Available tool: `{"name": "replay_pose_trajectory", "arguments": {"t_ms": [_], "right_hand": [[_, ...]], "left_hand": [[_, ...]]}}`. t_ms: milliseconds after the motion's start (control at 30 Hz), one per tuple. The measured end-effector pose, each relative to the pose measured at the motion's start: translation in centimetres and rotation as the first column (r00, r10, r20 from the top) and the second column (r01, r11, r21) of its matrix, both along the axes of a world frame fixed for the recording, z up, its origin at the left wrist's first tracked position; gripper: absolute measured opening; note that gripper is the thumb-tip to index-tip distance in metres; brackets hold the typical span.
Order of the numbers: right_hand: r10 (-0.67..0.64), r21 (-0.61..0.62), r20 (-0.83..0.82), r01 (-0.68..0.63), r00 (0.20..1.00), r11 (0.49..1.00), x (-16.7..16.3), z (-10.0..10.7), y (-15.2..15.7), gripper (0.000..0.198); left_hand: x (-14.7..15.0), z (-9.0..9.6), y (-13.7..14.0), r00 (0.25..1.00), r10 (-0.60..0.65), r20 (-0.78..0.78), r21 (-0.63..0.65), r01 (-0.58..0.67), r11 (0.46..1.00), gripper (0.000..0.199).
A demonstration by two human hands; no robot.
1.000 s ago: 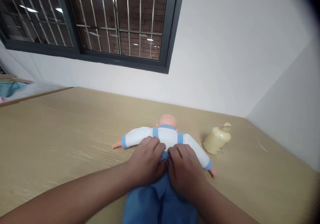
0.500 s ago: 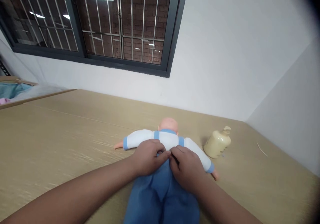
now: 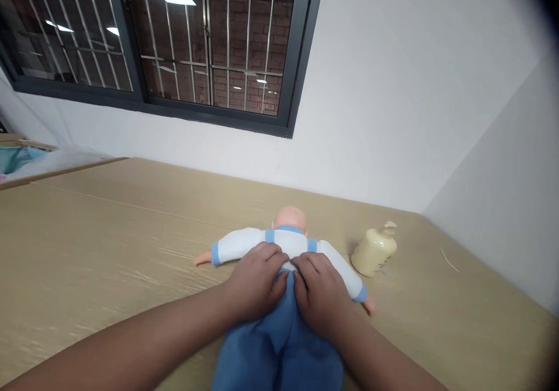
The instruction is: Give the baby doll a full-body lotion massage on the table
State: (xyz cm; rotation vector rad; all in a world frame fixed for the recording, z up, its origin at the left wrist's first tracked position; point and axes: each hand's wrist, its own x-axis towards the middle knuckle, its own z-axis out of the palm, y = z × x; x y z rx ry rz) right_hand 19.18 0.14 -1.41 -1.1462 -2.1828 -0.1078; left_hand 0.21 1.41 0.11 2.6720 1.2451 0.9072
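Note:
A baby doll (image 3: 290,240) lies stretched out, its bald head away from me and its arms spread; its face does not show. It wears a white top with pale blue straps and cuffs, and blue trousers (image 3: 279,356). At the left of the waist, my left hand (image 3: 255,280) is closed with thumb and bent fingers on the waistband. My right hand (image 3: 322,291) grips the waistband just to the right, its fingers curled. A small gap between the hands shows the white top above the trouser edge. The fingertips are partly hidden.
A cream pump bottle (image 3: 374,252) stands tilted in view to the doll's right on the brown-covered table (image 3: 131,222). Farther right lies a thin pale strip (image 3: 449,260). A white wall and a barred window (image 3: 218,47) rise behind. Cloth (image 3: 20,159) shows at far left.
My thumbs have parted from the middle of the waist, and the thumb tips have drawn down a little onto the trousers. The whole view has shifted slightly.

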Motion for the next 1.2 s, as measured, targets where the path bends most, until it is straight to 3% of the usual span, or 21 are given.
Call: {"name": "replay_pose_trajectory", "arguments": {"t_ms": [233,400,533,733,967,1200], "right_hand": [[-0.006,-0.119,-0.017,0.004,1.000,0.993,0.2,0.8,0.8,0.017],[-0.006,0.013,-0.116,0.007,0.993,1.000,0.1,-0.4,0.5,0.023],[-0.036,0.101,-0.097,0.046,0.995,0.994,-0.1,-1.0,0.2,0.037],[-0.047,0.045,-0.055,0.050,0.997,0.998,0.0,-0.4,0.5,0.038],[-0.099,-0.120,-0.072,0.090,0.993,0.989,0.1,1.0,1.4,0.018],[-0.093,0.071,-0.095,0.100,0.991,0.992,-0.2,-0.4,0.7,0.037]], "left_hand": [[-0.2,0.6,1.7,0.999,-0.041,-0.018,-0.081,0.039,0.996,0.011],[-0.4,-0.3,0.4,0.999,-0.027,0.022,0.051,0.025,0.998,0.023],[-0.7,-1.0,0.2,1.000,0.015,0.014,0.163,-0.017,0.987,0.040],[-0.8,-0.4,1.2,0.999,-0.032,-0.039,0.024,0.033,0.999,0.041],[-0.6,1.1,1.6,0.987,-0.115,-0.108,-0.056,0.109,0.992,0.026],[-0.9,0.1,1.1,0.982,-0.049,-0.184,0.155,0.078,0.985,0.045]]}}
